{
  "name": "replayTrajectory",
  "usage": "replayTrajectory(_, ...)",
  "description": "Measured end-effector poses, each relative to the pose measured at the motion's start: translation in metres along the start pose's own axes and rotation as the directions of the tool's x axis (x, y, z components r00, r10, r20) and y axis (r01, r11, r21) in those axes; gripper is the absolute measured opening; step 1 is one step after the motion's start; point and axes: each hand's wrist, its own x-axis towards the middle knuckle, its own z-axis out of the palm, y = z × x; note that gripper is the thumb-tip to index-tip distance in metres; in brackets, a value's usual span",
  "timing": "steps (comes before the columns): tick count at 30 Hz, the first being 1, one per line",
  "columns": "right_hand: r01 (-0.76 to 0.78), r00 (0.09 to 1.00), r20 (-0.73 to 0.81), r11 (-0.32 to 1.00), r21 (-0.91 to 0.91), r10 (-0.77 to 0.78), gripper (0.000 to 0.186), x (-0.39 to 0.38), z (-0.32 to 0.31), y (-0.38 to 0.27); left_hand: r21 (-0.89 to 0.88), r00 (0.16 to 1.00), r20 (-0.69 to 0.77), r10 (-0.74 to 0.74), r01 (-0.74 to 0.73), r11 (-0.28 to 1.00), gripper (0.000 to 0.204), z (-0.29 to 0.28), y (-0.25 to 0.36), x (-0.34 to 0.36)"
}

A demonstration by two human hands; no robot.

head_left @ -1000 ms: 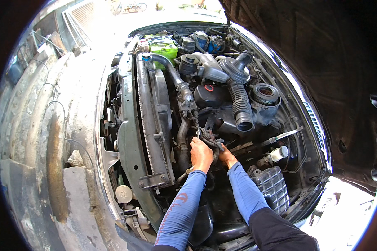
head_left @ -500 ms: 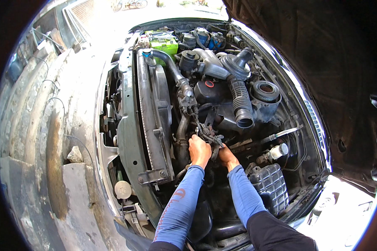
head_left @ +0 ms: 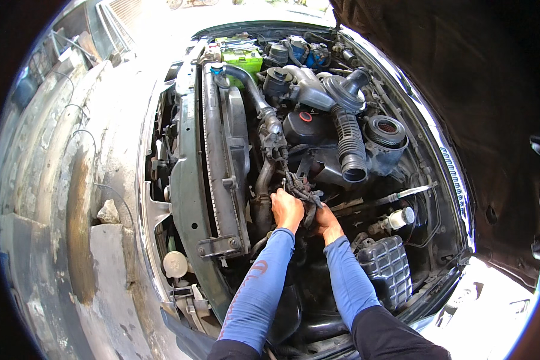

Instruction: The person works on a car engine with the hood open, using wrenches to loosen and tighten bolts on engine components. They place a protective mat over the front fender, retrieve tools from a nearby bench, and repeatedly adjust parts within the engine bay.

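Both my hands are down in a car's engine bay, at a dark wiring harness point(head_left: 301, 185) with several connectors. My left hand point(head_left: 287, 211) is closed on the harness's near left side, its fingertips partly hidden. From the right, my right hand point(head_left: 327, 222) grips the same bundle, most of its fingers hidden behind the wires. Just left of my left hand runs a thick dark radiator hose point(head_left: 264, 180). Beyond the bundle sits a metal housing point(head_left: 274, 141) with hoses joined to it.
A radiator point(head_left: 217, 162) stands at the left, with a green battery point(head_left: 241, 59) at the far end. A ribbed intake hose point(head_left: 348, 141) and a round air filter point(head_left: 385, 131) lie right. The raised hood point(head_left: 450, 96) hangs at the right. A ribbed black box point(head_left: 385, 270) sits near my right forearm.
The view has shifted slightly, so the engine bay sits a little further right and higher. My hands stay at the harness, with only slight finger movement.
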Motion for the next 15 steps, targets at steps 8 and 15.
replayTrajectory(8,0.056,0.994,-0.086,0.995,-0.083,-0.063,0.018,-0.009,0.013,0.003,-0.053,0.995,-0.102,-0.009,0.004,0.999,0.028,0.004,-0.007,0.001)
replayTrajectory(15,0.089,0.991,-0.096,0.991,-0.095,-0.098,0.015,-0.012,0.013,0.009,-0.121,0.995,-0.1,0.007,-0.019,0.992,0.029,0.002,-0.01,0.004)
